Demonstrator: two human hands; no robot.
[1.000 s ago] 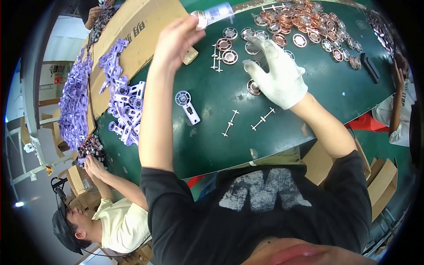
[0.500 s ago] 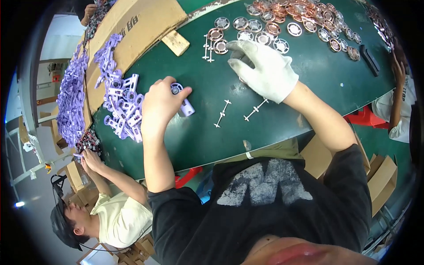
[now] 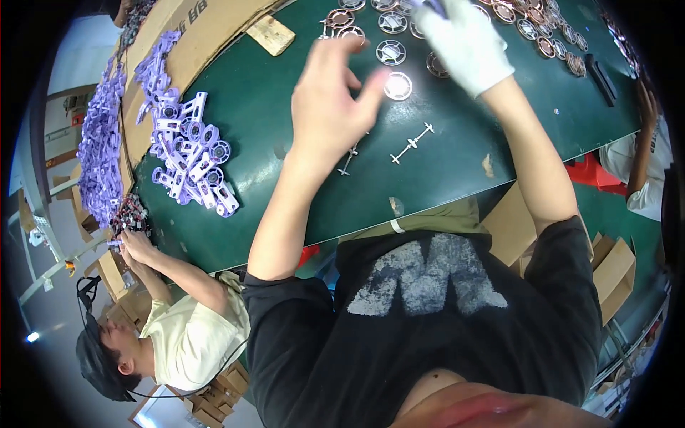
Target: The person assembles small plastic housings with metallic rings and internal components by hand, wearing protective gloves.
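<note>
My bare left hand (image 3: 330,100) hovers over the green table, thumb and fingers apart with nothing between them. A bright silver spoked disc (image 3: 398,86) lies beside its thumb. My right hand (image 3: 467,50), in a white glove, is at the far edge of the view, closed on a purple plastic part (image 3: 433,7) that is only partly visible. Several silver and copper-coloured discs (image 3: 392,52) lie around both hands. Nearer me rests a thin metal rod with crosspieces (image 3: 412,143); a second rod (image 3: 348,162) is partly hidden by my left hand.
Purple parts (image 3: 189,153) are piled on the table's left, with a larger heap (image 3: 103,157) beyond the cardboard (image 3: 207,32). A wooden block (image 3: 271,34) and black bar (image 3: 601,78) lie farther out. Co-workers sit at left (image 3: 193,342) and right (image 3: 649,167).
The purple part has passed from my left hand to my gloved right hand, which has moved farther out. My left hand has let go and shifted right toward the discs. The view has shifted slightly.
</note>
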